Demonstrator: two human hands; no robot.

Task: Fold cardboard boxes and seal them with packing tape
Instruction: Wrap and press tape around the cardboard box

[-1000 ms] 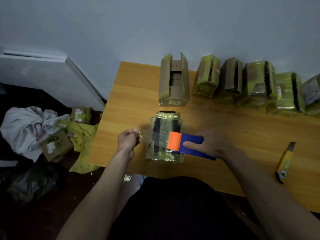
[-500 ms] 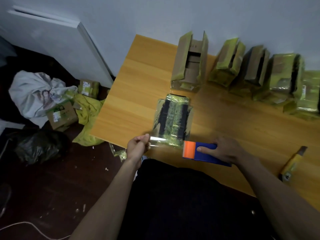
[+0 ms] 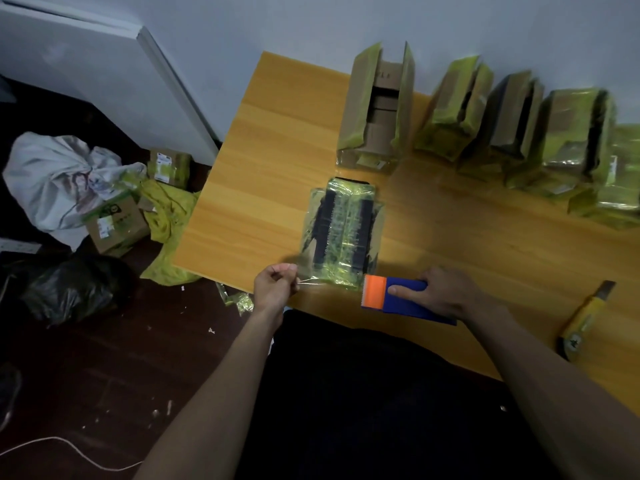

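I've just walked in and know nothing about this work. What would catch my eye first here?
Probably the bright orange and blue tape dispenser near the table's front edge, held by the right hand, with a strip of clear tape stretched across to the left hand, which pinches its end. Just behind it lies a box wrapped in shiny greenish tape, and a row of similar boxes stands along the wall.

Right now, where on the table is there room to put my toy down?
Bare wood lies left of the taped box, up to the table edge, and between that box and the yellow knife. The back row of boxes is crowded.
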